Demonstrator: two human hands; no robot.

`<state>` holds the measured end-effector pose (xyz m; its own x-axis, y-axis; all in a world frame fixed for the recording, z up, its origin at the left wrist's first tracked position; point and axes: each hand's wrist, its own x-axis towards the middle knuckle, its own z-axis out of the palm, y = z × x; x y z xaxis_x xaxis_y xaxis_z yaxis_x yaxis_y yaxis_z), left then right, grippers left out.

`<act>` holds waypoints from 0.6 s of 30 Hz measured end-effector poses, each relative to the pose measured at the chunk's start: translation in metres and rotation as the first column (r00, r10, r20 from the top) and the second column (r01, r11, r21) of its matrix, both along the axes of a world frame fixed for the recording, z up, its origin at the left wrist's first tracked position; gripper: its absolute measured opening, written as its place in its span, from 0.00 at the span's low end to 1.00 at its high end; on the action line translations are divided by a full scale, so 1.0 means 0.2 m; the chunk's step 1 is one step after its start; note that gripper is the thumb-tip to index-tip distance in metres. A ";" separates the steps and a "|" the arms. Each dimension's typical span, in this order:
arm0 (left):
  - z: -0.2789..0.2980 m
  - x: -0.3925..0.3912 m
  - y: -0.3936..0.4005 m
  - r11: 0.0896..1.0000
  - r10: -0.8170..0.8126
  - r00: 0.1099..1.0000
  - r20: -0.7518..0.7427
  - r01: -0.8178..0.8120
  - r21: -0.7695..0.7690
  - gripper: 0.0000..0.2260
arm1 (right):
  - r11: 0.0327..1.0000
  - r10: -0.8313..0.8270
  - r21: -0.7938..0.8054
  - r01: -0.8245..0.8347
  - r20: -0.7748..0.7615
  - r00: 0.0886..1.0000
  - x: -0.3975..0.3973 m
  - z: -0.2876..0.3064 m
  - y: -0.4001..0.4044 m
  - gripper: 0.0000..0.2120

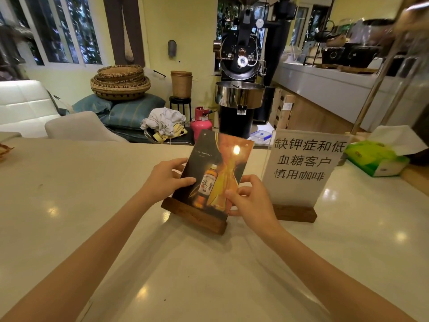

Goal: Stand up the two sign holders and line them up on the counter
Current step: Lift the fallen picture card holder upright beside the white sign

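Two sign holders stand upright on the pale counter (pixel 92 205), each an acrylic panel in a dark wooden base. The whisky sign holder (pixel 217 163) shows a bottle picture and stands at the centre, turned a little to the left. My left hand (pixel 167 180) grips its left edge, thumb on the front. My right hand (pixel 250 201) grips its lower right edge. The white text sign holder (pixel 301 168) stands just to the right, its base (pixel 294 213) close behind my right hand; neither hand touches it.
A green tissue pack (pixel 376 159) lies at the counter's right end, behind the text sign. A woven item (pixel 4 151) shows at the far left edge. Beyond the counter are a black coffee roaster (pixel 241 66), a pink gas cylinder (pixel 201 123), stacked baskets (pixel 120 82) and chairs.
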<state>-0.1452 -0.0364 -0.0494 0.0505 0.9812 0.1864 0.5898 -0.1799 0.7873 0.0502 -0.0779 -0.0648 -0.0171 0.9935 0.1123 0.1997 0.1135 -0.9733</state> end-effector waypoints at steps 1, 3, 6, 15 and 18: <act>0.00 0.01 0.00 1.000 0.000 1.000 0.012 0.000 0.027 0.27 | 0.999 -0.010 0.039 0.009 0.038 0.999 0.01 0.00 0.00 0.14; -0.01 0.02 0.00 0.996 0.006 1.000 0.025 -0.008 0.089 0.28 | 0.993 -0.016 0.120 0.004 0.097 0.995 0.02 0.00 0.00 0.14; -0.02 0.05 -0.01 0.987 0.007 0.999 0.047 -0.015 0.157 0.29 | 0.979 -0.037 0.204 0.007 0.146 0.989 0.04 -0.01 -0.01 0.15; -0.05 0.14 -0.04 0.976 -0.020 0.990 0.138 -0.010 0.216 0.27 | 0.934 -0.142 0.354 0.046 0.250 0.958 0.10 -0.05 -0.04 0.17; -0.07 0.16 -0.04 0.978 -0.015 0.987 0.158 -0.019 0.210 0.26 | 0.919 -0.168 0.391 0.054 0.264 0.950 0.11 -0.06 -0.05 0.17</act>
